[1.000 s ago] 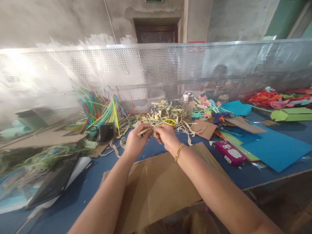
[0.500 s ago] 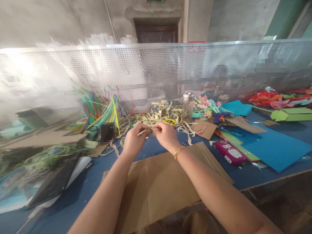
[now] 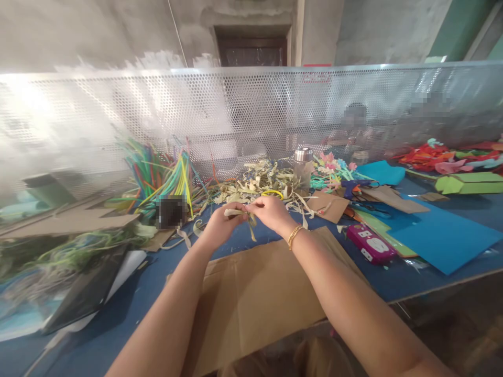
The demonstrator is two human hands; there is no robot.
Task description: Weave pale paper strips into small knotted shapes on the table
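Note:
My left hand [image 3: 220,226] and my right hand [image 3: 270,211] meet above the blue table [image 3: 149,293], both pinched on a pale yellow paper strip [image 3: 236,212] stretched between the fingertips. A loose end of the strip hangs down below the right fingers. A gold bracelet [image 3: 294,235] circles my right wrist. Just behind the hands lies a heap of pale paper strips [image 3: 259,183] with a yellow ring [image 3: 274,193] on it. A brown cardboard sheet [image 3: 259,298] lies under my forearms.
A bunch of coloured sticks [image 3: 165,175] stands at the left. A metal-capped bottle [image 3: 303,167], a pink box [image 3: 371,244], blue sheets [image 3: 440,233] and coloured paper flowers [image 3: 334,170] lie at the right. A perforated metal screen [image 3: 251,110] walls the table's far side.
Both hands have drawn slightly nearer and lower with the strip, and the strip now shows bent over the left fingers with an end dangling.

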